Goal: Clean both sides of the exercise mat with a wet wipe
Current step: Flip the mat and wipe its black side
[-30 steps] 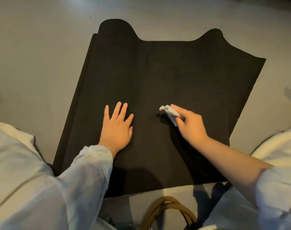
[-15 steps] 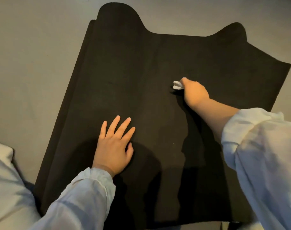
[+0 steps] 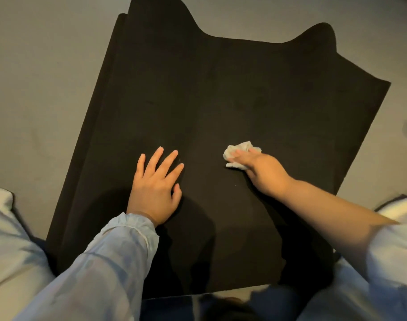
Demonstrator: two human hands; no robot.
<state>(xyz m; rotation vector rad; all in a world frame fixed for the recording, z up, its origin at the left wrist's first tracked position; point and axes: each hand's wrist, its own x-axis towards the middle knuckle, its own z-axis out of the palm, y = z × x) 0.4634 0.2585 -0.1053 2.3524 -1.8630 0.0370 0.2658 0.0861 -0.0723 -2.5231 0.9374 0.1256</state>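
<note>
From the head camera, a black rectangular exercise mat [image 3: 221,93] lies spread on a grey floor [image 3: 47,66], its far end curling up in two humps. The crumpled white wet wipe [image 3: 238,151] sits on the mat right of centre, under the fingertips of the right hand [image 3: 265,172]. That hand's grip is not closed round the wipe: the fingers lie stretched forward over it and press it down on the mat, with wipe showing ahead of and beside them. The right forearm is bare, its pale sleeve pushed up near the elbow. The left hand [image 3: 155,188] lies flat on the mat just left of centre, fingers spread apart and holding nothing, well apart from the wipe. Its wrist comes out of a light blue sleeve [image 3: 109,262]. No container is in view.
</note>
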